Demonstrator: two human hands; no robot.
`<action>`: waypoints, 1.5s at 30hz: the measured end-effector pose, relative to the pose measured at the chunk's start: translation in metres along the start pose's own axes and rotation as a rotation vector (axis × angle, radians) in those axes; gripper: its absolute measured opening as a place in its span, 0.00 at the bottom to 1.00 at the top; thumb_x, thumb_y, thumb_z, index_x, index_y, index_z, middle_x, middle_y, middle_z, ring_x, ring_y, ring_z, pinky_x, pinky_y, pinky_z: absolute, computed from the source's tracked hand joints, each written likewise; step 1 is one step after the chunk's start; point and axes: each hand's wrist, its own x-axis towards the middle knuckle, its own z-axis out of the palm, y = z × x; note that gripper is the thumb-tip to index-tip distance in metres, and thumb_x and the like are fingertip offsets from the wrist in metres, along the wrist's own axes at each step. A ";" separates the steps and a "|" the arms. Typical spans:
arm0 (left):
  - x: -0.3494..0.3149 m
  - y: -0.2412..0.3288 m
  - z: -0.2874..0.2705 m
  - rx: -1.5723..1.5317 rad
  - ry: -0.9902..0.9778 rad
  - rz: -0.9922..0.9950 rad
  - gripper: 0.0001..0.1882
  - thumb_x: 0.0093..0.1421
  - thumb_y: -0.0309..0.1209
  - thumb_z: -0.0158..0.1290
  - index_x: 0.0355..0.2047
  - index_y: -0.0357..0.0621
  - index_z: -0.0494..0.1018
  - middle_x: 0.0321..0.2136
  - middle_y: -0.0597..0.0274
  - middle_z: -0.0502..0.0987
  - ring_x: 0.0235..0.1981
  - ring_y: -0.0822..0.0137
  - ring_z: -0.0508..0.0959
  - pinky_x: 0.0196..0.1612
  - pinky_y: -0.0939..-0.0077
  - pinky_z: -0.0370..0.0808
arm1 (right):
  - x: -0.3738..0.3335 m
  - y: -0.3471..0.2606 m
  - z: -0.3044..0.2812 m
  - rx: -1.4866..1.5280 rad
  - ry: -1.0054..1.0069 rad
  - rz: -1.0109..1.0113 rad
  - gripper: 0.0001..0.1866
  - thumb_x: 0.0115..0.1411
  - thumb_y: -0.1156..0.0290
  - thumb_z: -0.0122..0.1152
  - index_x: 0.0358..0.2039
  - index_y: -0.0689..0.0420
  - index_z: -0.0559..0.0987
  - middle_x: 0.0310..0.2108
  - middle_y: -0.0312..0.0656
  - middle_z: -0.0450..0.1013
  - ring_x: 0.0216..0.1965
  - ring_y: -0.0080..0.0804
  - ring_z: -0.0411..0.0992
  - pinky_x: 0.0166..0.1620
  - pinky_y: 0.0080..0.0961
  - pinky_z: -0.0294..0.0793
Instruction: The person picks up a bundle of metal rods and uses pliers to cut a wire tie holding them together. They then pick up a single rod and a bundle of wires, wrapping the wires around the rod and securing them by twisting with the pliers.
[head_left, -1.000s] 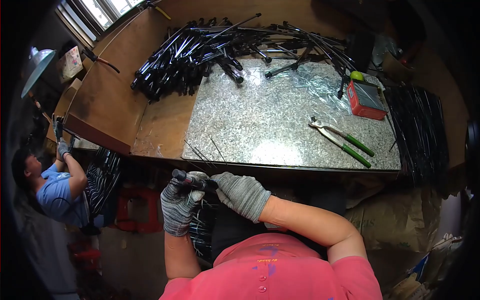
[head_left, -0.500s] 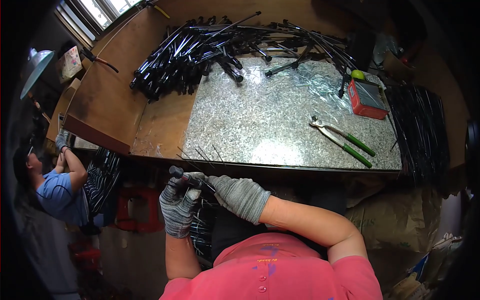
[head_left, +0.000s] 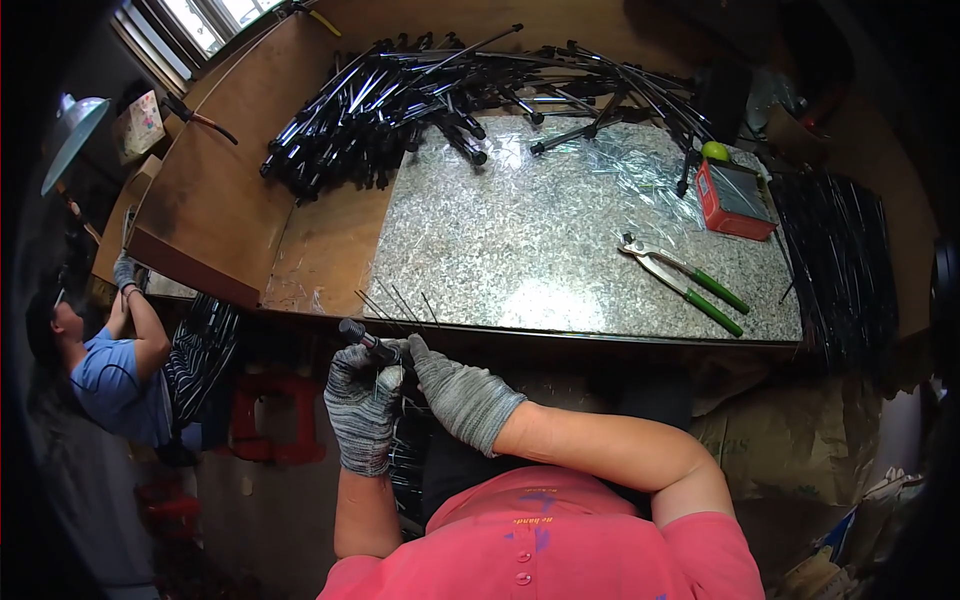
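Observation:
My left hand (head_left: pixel 360 420), in a grey knitted glove, is closed around a dark rod with a ridged black end (head_left: pixel 352 330) that sticks up past the fingers. My right hand (head_left: pixel 462 398), gloved alike, is beside it with its fingertips pressed together close to the rod. What those fingertips pinch, if anything, is too small to make out. Several thin dark wires (head_left: pixel 393 306) stand up by the table edge just beyond my hands. More dark rods (head_left: pixel 408 455) show below, between my forearms.
Black rods (head_left: pixel 370 110) lie heaped at the back of the speckled tabletop (head_left: pixel 480 240). Green-handled pincers (head_left: pixel 690 282), a red box (head_left: pixel 735 200) and clear plastic strips (head_left: pixel 640 165) lie to the right. Dark strands (head_left: pixel 840 260) hang farther right. Another person (head_left: pixel 125 370) works at left by a red stool (head_left: pixel 278 418).
My right hand has shifted slightly left and its fingertips now point upward by the rod. My left hand has moved a little right and tilted the rod.

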 end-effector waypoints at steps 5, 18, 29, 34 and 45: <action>-0.003 0.000 0.005 0.034 0.039 -0.011 0.12 0.55 0.22 0.54 0.39 0.41 0.66 0.42 0.53 0.73 0.45 0.64 0.73 0.52 0.69 0.66 | 0.008 0.006 -0.004 0.036 -0.103 0.013 0.30 0.59 0.68 0.46 0.59 0.64 0.52 0.35 0.51 0.70 0.24 0.43 0.73 0.25 0.35 0.73; 0.001 -0.015 0.004 0.182 0.133 0.018 0.12 0.60 0.24 0.48 0.44 0.38 0.64 0.43 0.52 0.72 0.47 0.65 0.71 0.54 0.71 0.64 | 0.018 -0.019 0.010 -0.132 -0.006 0.118 0.30 0.57 0.73 0.43 0.59 0.68 0.50 0.36 0.53 0.70 0.25 0.41 0.74 0.24 0.36 0.73; -0.009 0.017 0.022 0.267 0.117 -0.045 0.20 0.54 0.17 0.49 0.48 0.36 0.62 0.40 0.60 0.72 0.42 0.71 0.72 0.49 0.76 0.68 | 0.018 0.001 -0.026 0.107 -0.145 0.039 0.35 0.55 0.73 0.47 0.61 0.63 0.47 0.37 0.54 0.71 0.26 0.46 0.73 0.26 0.40 0.72; 0.001 0.023 0.010 -0.009 -0.009 -0.167 0.23 0.50 0.17 0.55 0.48 0.39 0.64 0.40 0.61 0.73 0.42 0.71 0.73 0.48 0.76 0.70 | 0.014 0.018 -0.035 0.226 -0.225 -0.055 0.35 0.54 0.74 0.49 0.62 0.59 0.49 0.40 0.54 0.70 0.31 0.48 0.73 0.30 0.39 0.72; 0.015 -0.001 -0.006 -0.137 -0.142 -0.221 0.25 0.44 0.18 0.61 0.45 0.42 0.71 0.37 0.63 0.75 0.39 0.70 0.74 0.45 0.74 0.72 | 0.007 0.022 -0.031 0.740 -0.023 0.047 0.15 0.56 0.76 0.53 0.45 0.60 0.70 0.33 0.44 0.71 0.34 0.31 0.71 0.39 0.26 0.71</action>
